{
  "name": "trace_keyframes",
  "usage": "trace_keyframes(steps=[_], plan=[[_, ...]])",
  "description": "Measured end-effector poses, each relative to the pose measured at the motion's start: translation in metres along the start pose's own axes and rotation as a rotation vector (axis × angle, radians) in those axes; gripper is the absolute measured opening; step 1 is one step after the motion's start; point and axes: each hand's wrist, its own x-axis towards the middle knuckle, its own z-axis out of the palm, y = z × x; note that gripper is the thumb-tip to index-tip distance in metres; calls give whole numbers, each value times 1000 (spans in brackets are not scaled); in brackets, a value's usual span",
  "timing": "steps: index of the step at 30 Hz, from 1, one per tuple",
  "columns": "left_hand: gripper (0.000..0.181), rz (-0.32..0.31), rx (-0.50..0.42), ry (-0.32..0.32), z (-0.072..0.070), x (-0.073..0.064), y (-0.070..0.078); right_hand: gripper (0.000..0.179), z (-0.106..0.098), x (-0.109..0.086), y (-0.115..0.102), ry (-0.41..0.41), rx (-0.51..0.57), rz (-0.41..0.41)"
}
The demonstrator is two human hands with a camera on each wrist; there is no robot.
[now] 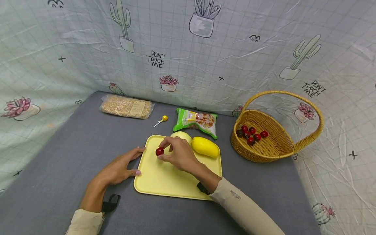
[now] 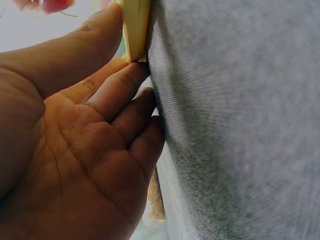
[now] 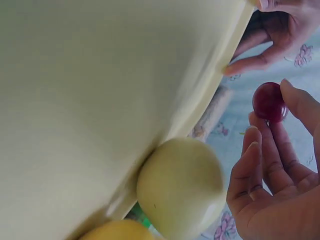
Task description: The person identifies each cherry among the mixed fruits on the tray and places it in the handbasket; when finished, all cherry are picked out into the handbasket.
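A dark red cherry point(image 1: 159, 151) is pinched between the thumb and fingertips of my right hand point(image 1: 180, 155), above the left part of a pale yellow tray point(image 1: 164, 181). The right wrist view shows the same cherry point(image 3: 269, 101) held at the fingertips. My left hand point(image 1: 117, 168) touches the tray's left edge, its fingers nearly straight; in the left wrist view the thumb and fingertips meet the tray rim point(image 2: 136, 30). Behind my right hand, a pale round fruit point(image 3: 180, 187) sits at the tray's far side, next to a yellow mango-like fruit point(image 1: 205, 147).
A wicker basket point(image 1: 276, 153) with a tall handle stands to the right, with several cherries point(image 1: 257, 137) inside. Beyond the tray lie a green-ended snack packet point(image 1: 196, 120), a yellow lollipop point(image 1: 164, 118) and a clear bag of grains point(image 1: 120, 106). A patterned cloth point(image 1: 182, 42) hangs behind.
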Motion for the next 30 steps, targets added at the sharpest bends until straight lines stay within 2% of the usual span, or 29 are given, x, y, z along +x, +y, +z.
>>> trace_keyframes(steps=[12,22,30], plan=[[84,-17,9,-11,1,0,-1,31,-29,-20,15,191,26,-14],[84,-10,2,-16,1,0,-3,31,-57,-34,30,289,45,51],[84,-14,-6,-23,0,1,-1,32,-80,-45,45,373,57,64]])
